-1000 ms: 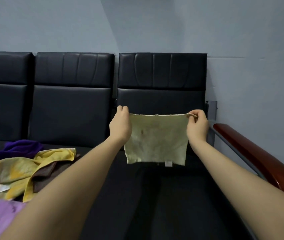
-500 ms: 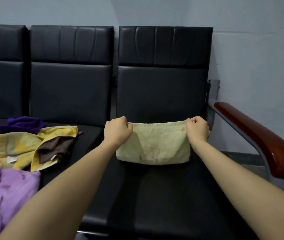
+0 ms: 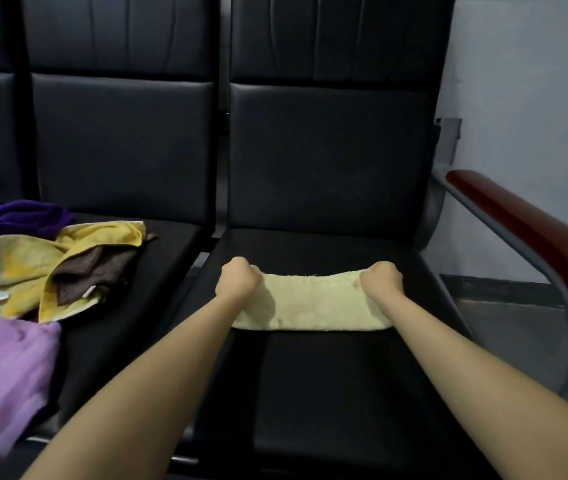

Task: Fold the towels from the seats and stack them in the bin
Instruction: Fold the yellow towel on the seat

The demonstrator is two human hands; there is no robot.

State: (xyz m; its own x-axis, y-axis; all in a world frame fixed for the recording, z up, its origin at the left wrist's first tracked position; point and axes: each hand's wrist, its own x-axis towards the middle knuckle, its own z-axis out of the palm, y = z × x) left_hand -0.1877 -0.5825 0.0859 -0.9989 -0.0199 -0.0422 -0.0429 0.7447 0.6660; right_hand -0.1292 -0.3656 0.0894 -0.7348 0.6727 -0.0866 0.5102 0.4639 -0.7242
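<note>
A pale yellow towel [image 3: 313,304] lies folded in half on the black right-hand seat [image 3: 327,393]. My left hand [image 3: 239,277] grips its far left corner and my right hand [image 3: 381,278] grips its far right corner, both with fingers curled over the far edge. On the middle seat to the left lies a loose pile: a yellow towel [image 3: 26,268], a brown towel [image 3: 92,271], a dark purple towel [image 3: 23,216] and a lilac towel [image 3: 2,375]. No bin is in view.
A red-brown wooden armrest [image 3: 531,244] on a grey metal frame borders the right seat. Black backrests [image 3: 331,157] rise behind the seats. A pale wall and grey floor lie to the right.
Both hands have lowered the pale yellow towel from hanging in the air onto the right seat, where it now lies folded in half. The view has tilted downward.
</note>
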